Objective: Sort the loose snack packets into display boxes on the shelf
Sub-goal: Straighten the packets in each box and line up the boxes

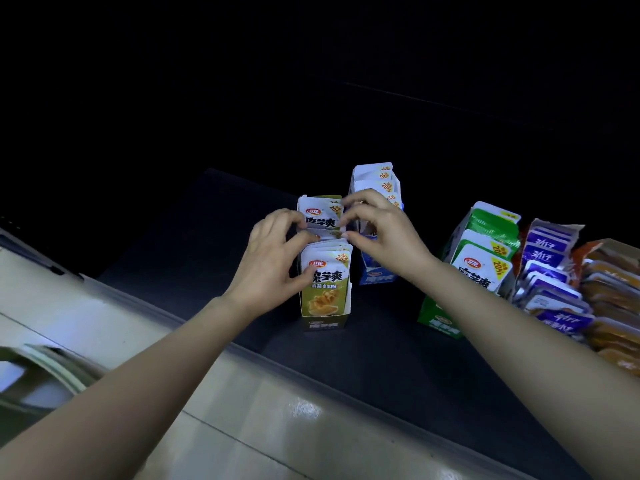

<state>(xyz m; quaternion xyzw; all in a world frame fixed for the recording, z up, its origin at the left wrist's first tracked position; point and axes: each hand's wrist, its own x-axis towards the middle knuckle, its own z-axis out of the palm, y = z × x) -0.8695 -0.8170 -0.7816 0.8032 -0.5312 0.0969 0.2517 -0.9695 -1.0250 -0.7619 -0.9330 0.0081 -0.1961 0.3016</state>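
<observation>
- Both hands at 12 o'clock of frame centre: left hand (273,258) fingers pinched on packets in the olive box, right hand (381,230) pinching the olive packet (320,216) raised at the back of the row.
- Dark shelf (363,358): largest surface, running 10 to 4 o'clock.
- Display boxes, three counted: olive box (325,322), blue box (375,271) at its 1 o'clock, green box (440,322) at 3 o'clock.
- Two packet rows at far 3 o'clock: purple packets (550,271), orange packets (613,299); individual counts cannot be told.

Bare hands, bare forearms

No sleeves, rings, watches or gloves show on the left hand (277,252) or right hand (388,230).
</observation>
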